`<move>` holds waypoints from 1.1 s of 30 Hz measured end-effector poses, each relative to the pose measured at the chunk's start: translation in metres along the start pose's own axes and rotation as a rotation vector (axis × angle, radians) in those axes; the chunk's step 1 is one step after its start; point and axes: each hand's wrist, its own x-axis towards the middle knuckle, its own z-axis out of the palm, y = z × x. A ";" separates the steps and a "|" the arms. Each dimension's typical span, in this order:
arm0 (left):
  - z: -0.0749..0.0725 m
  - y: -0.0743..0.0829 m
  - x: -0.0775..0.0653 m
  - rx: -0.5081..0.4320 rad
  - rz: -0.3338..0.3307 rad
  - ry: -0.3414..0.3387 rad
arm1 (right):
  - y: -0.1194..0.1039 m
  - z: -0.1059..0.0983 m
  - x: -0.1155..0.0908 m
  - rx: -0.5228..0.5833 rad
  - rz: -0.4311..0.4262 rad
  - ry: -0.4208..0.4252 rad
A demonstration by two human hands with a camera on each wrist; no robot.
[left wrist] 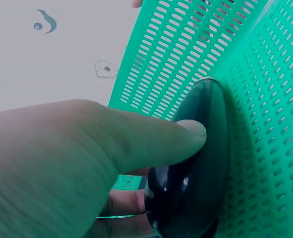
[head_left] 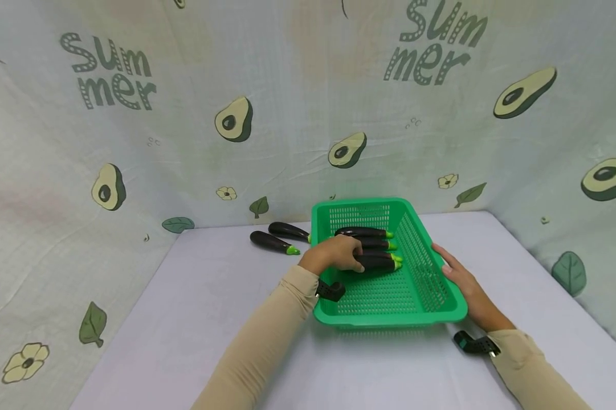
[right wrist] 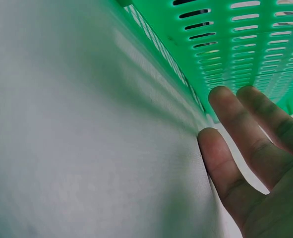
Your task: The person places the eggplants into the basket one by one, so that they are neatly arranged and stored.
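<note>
Inside the green plastic basket (head_left: 384,319), my left hand (head_left: 338,253) grips a dark, glossy eggplant (head_left: 376,263). In the left wrist view its thumb lies over the eggplant (left wrist: 205,148), with fingers on the opposite side. Several eggplants lie side by side there, green stem ends pointing right; the hand hides part of them. My right hand (head_left: 464,285) rests at the basket's right side. Its fingers (right wrist: 230,111) are extended along the outside of the perforated wall in the right wrist view, low by the table.
Two more eggplants lie on the white-covered table (head_left: 184,319) left of the basket: one nearer (head_left: 272,242) and one farther (head_left: 287,230), close to the basket's rim. A patterned cloth backdrop (head_left: 287,114) rises behind and along the sides.
</note>
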 end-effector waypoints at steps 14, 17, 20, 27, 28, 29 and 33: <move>0.004 0.001 -0.004 0.142 -0.040 0.047 | 0.002 0.003 -0.003 0.001 -0.003 -0.002; 0.002 0.001 -0.005 0.144 -0.044 0.053 | 0.002 0.003 -0.003 0.001 -0.005 -0.001; 0.000 -0.001 -0.005 0.129 -0.044 0.063 | 0.001 0.003 -0.002 0.007 -0.009 -0.004; -0.014 -0.005 -0.012 0.091 -0.007 0.115 | 0.000 0.003 0.000 0.012 -0.010 -0.012; -0.016 -0.005 -0.013 0.086 -0.002 0.124 | -0.001 0.003 0.000 0.011 -0.011 -0.010; -0.018 -0.006 -0.014 0.081 0.003 0.132 | -0.001 0.003 0.000 0.010 -0.012 -0.008; -0.023 -0.009 -0.019 0.039 0.014 0.150 | -0.003 0.003 -0.001 0.013 -0.012 -0.003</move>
